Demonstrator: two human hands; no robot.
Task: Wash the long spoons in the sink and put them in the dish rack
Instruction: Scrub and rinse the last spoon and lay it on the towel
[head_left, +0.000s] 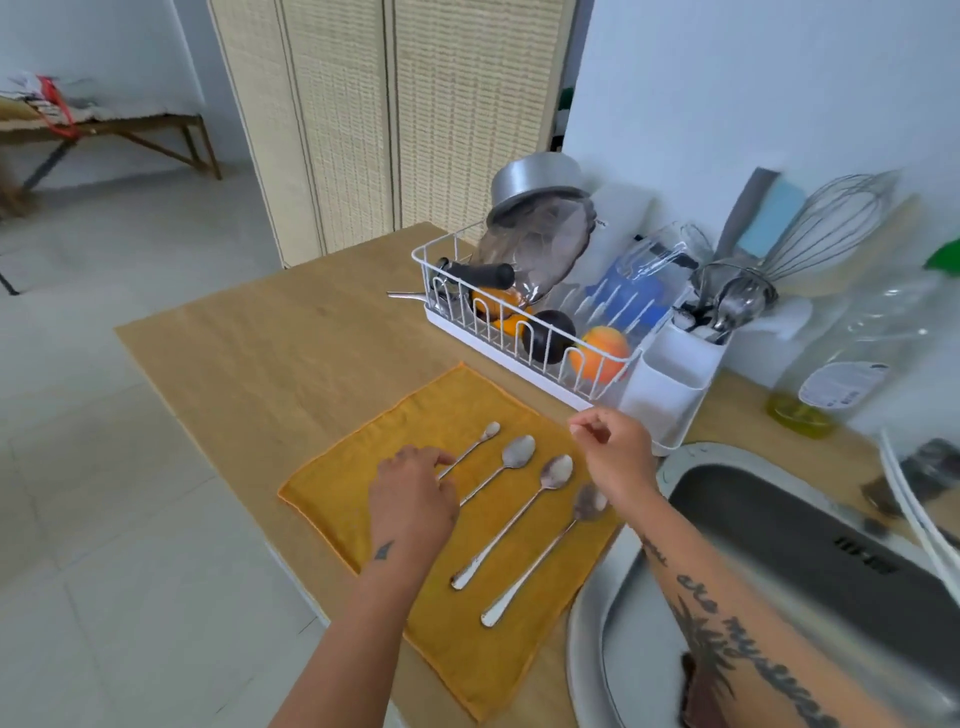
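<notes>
Left hand (413, 499) touching leftmost of 4 spoons (519, 512); right hand (615, 454) above.

Spoon handles (451, 470) perhaps under hand (410, 499)

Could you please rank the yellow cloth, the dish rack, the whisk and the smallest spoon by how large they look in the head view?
1. yellow cloth and dish rack: look comparable; the cloth lies nearer the camera, so unsure.
2. whisk
3. smallest spoon
</notes>
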